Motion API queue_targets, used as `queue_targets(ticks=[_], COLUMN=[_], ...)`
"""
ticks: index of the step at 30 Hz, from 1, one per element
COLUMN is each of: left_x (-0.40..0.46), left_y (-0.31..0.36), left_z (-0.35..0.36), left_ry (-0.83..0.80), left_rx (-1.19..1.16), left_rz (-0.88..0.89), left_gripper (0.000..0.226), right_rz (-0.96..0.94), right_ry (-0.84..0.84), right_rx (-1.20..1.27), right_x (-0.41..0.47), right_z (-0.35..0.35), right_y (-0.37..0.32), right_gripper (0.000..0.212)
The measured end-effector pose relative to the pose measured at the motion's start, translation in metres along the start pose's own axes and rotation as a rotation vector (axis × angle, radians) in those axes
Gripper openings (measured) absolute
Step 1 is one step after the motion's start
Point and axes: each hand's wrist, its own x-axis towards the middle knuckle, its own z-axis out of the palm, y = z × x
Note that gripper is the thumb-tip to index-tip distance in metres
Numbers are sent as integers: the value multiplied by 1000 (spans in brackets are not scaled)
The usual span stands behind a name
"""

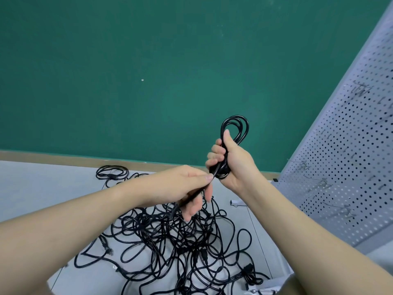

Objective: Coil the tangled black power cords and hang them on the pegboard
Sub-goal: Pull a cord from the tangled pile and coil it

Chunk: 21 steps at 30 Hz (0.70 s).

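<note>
Above a grey tiled floor [32, 188] strewn with tangled black power cords [180, 237], a person's right hand [231, 160] grips a coiled black power cord [236, 128], fingers and thumb wrapped round the middle of the bundle so that its upper loops stand upright against the green wall [148, 71]. The left hand [187, 186] pinches the loose tail of that cord [214, 173] between thumb and forefinger just beside the right hand's knuckles, the remaining fingers hanging relaxed; the tail runs under the left palm toward the heap. The tangle spreads directly below both forearms, reaching the bottom edge of the view, and a smaller looped cord [111, 174] lies apart near the wooden skirting [63, 158]. To the right, a white perforated pegboard [340, 156] leans across the view, its metal hooks [319, 179] projecting outward, its near edge close to the right forearm. Open floor stretches to the left of the heap, and open air lies between the held coil and the pegboard's edge.
</note>
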Motion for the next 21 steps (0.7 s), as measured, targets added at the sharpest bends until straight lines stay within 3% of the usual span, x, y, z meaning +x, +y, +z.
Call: queue_targets(ticks=[4,7,11,13,17,21], left_x=[0,-3,-7,-11,-16,-19], left_y=[-4,-14,-28,-28,-16,1], left_z=[-2,-25,-59,-69,-80,-71], left_ry=[-122,-192,-89,-65,-83,-19], left_rx=[83,333,632,600,268,351], left_rz=[-65,-166,-325,-301,-133,-44], left_gripper=[64,63,49,49,38,33], right_rz=[-5,11,59,61,117,264], right_ry=[-21,-47,-56,-51,-60,-202], right_rx=[38,-26,-215,-342,-523,-659], right_x=[1,-3,-6,-6,-6,-10], right_z=[-5,-11,-21,-24,-29,-28], right_y=[-15,-26,-33,-30,-27,-16], right_gripper=[37,38,40,45,47,50])
